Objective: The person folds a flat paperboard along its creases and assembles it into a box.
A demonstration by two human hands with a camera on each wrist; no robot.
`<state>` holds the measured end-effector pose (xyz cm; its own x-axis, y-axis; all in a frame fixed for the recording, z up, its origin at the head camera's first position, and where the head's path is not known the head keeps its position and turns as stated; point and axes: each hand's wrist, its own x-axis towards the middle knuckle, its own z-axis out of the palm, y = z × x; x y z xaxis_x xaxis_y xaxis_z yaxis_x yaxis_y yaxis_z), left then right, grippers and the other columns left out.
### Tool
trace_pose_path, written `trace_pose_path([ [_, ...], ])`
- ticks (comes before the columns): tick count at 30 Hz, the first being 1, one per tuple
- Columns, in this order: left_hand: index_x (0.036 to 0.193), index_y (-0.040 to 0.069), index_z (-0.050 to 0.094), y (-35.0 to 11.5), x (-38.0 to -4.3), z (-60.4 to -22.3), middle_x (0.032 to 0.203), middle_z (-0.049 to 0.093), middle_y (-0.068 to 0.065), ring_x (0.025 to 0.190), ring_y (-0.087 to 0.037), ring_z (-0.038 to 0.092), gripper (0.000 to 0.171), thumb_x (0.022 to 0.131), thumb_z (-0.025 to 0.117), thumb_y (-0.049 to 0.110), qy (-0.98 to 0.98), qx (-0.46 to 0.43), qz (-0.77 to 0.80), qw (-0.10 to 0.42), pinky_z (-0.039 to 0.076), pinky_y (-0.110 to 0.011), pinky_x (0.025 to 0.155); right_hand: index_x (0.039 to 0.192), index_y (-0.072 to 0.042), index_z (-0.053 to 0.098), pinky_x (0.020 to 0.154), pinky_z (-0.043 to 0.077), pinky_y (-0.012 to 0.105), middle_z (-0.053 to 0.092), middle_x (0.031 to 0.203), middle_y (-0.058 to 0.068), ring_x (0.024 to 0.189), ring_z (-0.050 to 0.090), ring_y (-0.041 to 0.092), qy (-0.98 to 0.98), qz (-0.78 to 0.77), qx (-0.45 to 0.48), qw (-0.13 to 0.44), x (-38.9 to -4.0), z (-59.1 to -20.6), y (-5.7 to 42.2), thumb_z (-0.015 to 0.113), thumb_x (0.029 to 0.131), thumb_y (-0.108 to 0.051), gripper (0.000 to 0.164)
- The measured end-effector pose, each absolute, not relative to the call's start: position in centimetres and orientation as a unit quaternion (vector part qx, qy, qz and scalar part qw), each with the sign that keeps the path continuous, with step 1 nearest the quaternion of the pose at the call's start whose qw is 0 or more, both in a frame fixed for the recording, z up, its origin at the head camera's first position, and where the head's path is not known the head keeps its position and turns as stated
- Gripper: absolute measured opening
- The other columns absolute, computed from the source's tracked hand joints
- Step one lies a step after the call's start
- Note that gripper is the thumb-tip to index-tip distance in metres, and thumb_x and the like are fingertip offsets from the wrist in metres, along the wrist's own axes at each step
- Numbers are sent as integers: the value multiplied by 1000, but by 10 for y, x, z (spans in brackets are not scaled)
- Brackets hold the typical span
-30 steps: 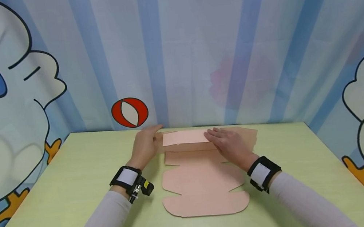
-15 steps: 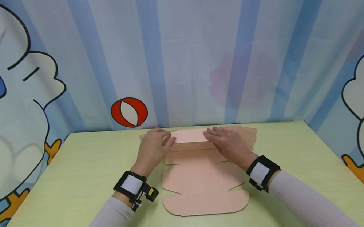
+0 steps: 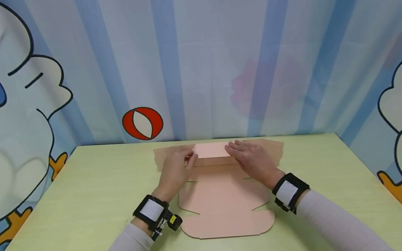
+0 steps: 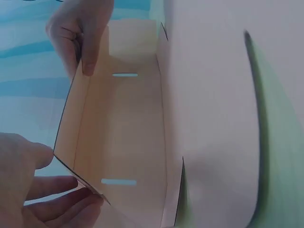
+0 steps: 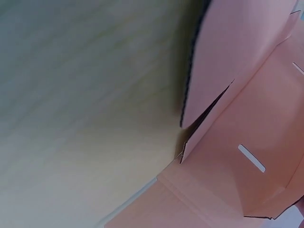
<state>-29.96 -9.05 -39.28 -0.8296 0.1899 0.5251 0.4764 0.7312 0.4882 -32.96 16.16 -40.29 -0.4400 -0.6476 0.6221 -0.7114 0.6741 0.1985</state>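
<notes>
A pink die-cut cardboard box blank point(image 3: 224, 196) lies on the table, its far strip point(image 3: 210, 150) folded up into a wall. My left hand point(image 3: 177, 169) is at the left end of that wall. In the left wrist view, the left thumb and fingers point(image 4: 61, 187) pinch its corner edge. My right hand point(image 3: 254, 158) grips the wall further right. The left wrist view shows the right thumb point(image 4: 90, 54) on the wall's inner face, its other fingers partly hidden behind. Two narrow slots point(image 4: 118, 182) cut through the panel beside the wall.
The pale green table point(image 3: 102, 199) reaches back to a striped cloth backdrop point(image 3: 209, 60) with cartoon prints. Side flaps point(image 3: 274, 149) stick out at both ends of the folded part. A rounded flap point(image 3: 228, 224) of the blank points toward me.
My left hand has moved right and slightly nearer, from the left flap onto the wall's left end, its fingers drawing in. The right hand has stayed in place.
</notes>
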Motion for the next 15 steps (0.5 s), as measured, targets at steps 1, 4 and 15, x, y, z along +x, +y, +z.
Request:
trace_pose_path([
  [1,103,9,69,-90,-299,-393,88,63,-1,76,-11,55,21,89,59,20,-897,-183,-336,220,49,-25,65,118,-7,61,84,49,38,62,114,11,103,60,26,-847,47,401,345,-329,-403,162,71,76,-4,44],
  [4,107,10,68,-87,-300,-394,96,65,-1,81,-11,60,23,88,60,20,-882,-178,-386,203,52,-25,69,118,-7,61,83,49,38,62,114,11,103,60,26,-847,45,400,346,-328,-403,161,71,76,-4,43],
  [15,98,10,69,-79,-308,-398,85,64,-5,71,-17,61,17,87,62,22,-818,-91,-560,94,54,-27,65,117,-8,62,82,50,38,63,113,11,101,61,26,-846,37,397,354,-328,-402,161,69,78,-6,40],
])
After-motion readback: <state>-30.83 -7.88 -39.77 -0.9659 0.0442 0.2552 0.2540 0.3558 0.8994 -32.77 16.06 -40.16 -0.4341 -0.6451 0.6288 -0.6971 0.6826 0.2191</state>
